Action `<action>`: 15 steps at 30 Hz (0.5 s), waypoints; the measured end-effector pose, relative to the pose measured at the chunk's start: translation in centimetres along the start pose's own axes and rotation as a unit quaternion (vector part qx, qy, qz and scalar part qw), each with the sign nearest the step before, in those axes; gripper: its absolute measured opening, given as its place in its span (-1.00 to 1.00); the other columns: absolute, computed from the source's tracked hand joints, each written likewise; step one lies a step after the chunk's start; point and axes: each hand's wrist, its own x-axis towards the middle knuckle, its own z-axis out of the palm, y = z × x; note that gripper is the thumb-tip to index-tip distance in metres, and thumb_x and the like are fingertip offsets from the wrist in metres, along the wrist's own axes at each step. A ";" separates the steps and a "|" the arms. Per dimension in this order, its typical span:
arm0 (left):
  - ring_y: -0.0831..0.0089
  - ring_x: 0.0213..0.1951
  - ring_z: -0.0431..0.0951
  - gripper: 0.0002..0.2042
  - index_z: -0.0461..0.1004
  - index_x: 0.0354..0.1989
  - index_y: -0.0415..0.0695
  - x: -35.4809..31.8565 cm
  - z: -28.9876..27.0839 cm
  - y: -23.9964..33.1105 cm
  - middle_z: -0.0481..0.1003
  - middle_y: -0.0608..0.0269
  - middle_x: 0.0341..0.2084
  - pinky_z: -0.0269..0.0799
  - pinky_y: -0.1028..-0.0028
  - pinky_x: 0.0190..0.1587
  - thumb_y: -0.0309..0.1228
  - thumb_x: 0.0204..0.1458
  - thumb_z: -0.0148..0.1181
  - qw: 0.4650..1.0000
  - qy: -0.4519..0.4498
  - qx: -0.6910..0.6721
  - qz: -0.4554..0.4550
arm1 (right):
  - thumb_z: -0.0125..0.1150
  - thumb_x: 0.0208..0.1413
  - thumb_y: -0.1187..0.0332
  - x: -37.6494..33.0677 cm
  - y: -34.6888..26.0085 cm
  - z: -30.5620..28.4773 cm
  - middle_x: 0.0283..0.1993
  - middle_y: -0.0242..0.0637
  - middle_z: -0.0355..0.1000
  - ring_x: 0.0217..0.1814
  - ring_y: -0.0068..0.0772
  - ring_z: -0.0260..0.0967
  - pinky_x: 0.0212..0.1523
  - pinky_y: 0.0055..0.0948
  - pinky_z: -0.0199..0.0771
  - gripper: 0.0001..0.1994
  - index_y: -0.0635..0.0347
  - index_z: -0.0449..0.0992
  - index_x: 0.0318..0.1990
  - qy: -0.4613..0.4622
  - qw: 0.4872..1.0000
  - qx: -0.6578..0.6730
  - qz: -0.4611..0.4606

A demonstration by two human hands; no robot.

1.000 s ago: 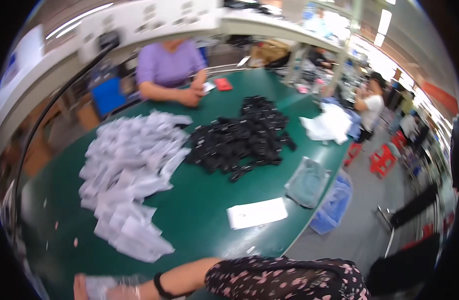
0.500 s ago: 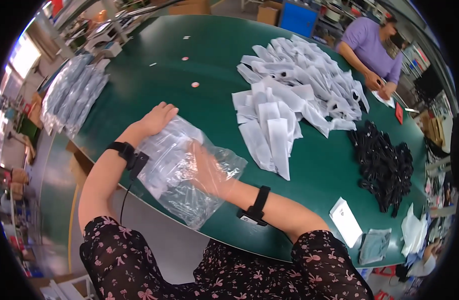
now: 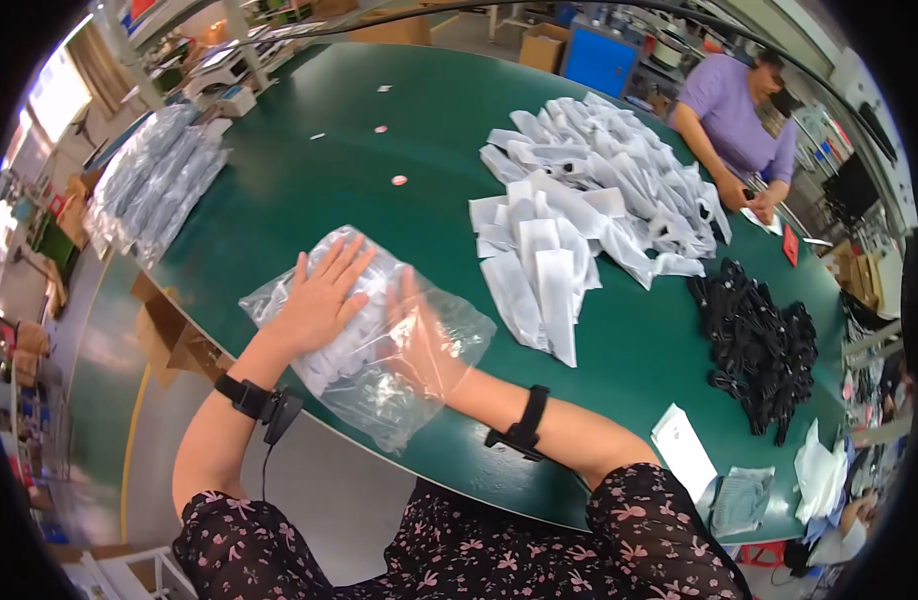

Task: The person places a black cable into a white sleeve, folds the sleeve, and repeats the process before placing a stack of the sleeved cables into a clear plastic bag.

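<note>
A large clear plastic bag (image 3: 434,395) lies near the table's front edge, with white sleeve-like packets (image 3: 331,362) inside its left part. My left hand (image 3: 322,300) rests flat on top of the bag, fingers spread, pressing over the packets. Through the bag's mouth on the right, my right hand (image 3: 419,335) reaches inside. It shows through the plastic with its fingers stretched out beside the packets, and it appears to grip nothing.
Beyond the bag sits a big heap of white packets (image 3: 599,185). Black coiled cables (image 3: 754,345) lie at the right, near a white box (image 3: 683,450) and a grey-green folded pouch (image 3: 743,502). Filled bags (image 3: 159,180) are stacked far left. Across the table sits a person in purple (image 3: 734,115).
My left hand has moved from the bag's far left edge onto its top, and its fingers have spread. My right hand stays inside the bag, its fingers now stretched forward.
</note>
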 end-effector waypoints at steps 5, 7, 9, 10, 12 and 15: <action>0.16 0.47 -0.22 -0.40 -0.01 0.43 -0.04 -0.1 0.3 -0.7 -0.16 0.18 0.46 -0.36 -0.22 0.36 -0.14 0.23 -0.11 1.000 -0.013 0.010 0.003 | 0.14 0.07 0.14 -1.4 -2.6 1.4 0.37 0.55 -0.23 0.41 0.53 -0.17 0.30 0.25 0.02 -0.18 0.61 -0.02 0.31 0.001 1.000 -0.002 0.011; 0.16 0.47 -0.22 -0.38 -0.03 0.43 -0.05 -0.2 -0.4 1.1 -0.16 0.15 0.46 -0.37 -0.21 0.36 -0.15 0.22 -0.09 0.998 -0.014 0.062 0.028 | 0.12 0.09 0.09 -1.9 -2.3 1.8 0.39 0.50 -0.24 0.40 0.59 -0.20 0.30 0.32 -0.02 -0.17 0.59 -0.03 0.32 -0.040 0.999 0.002 0.024; 0.16 0.47 -0.21 -0.36 -0.04 0.43 -0.06 -2.2 0.3 2.1 -0.16 0.13 0.46 -0.38 -0.19 0.37 -0.16 0.20 -0.07 0.992 -0.023 0.118 0.028 | 0.10 0.10 0.06 -1.7 -2.7 1.5 0.40 0.48 -0.25 0.40 0.61 -0.22 0.30 0.36 -0.05 -0.17 0.58 -0.04 0.33 -0.063 0.997 0.016 0.030; 0.14 0.46 -0.18 -0.30 -0.03 0.42 -0.11 -2.9 1.7 2.9 -0.14 0.12 0.45 -0.37 -0.20 0.36 -0.10 0.15 0.01 0.994 -0.035 0.079 0.066 | 0.09 0.11 0.07 -1.1 -2.4 1.3 0.41 0.47 -0.24 0.41 0.61 -0.24 0.30 0.38 -0.07 -0.17 0.58 -0.04 0.33 -0.126 0.991 -0.021 0.041; 0.12 0.46 -0.14 -0.21 0.01 0.39 -0.19 -4.7 1.8 5.3 -0.09 0.06 0.44 -0.35 -0.20 0.37 -0.01 0.08 0.11 0.995 -0.035 -0.038 0.079 | 0.05 0.11 0.08 0.9 -3.8 0.6 0.42 0.44 -0.21 0.44 0.60 -0.30 0.30 0.41 -0.11 -0.18 0.60 -0.04 0.34 -0.256 0.964 -0.067 0.030; 0.11 0.45 -0.11 -0.11 0.01 0.39 -0.20 -6.4 1.8 9.2 -0.08 -0.08 0.41 -0.41 -0.13 0.38 0.07 -0.03 0.18 0.989 0.029 -0.101 0.106 | 0.01 0.13 0.09 0.5 -2.4 1.1 0.39 0.38 -0.07 0.41 0.53 -0.13 0.22 0.40 0.07 -0.23 0.46 0.00 0.37 -0.178 0.969 -0.167 -0.026</action>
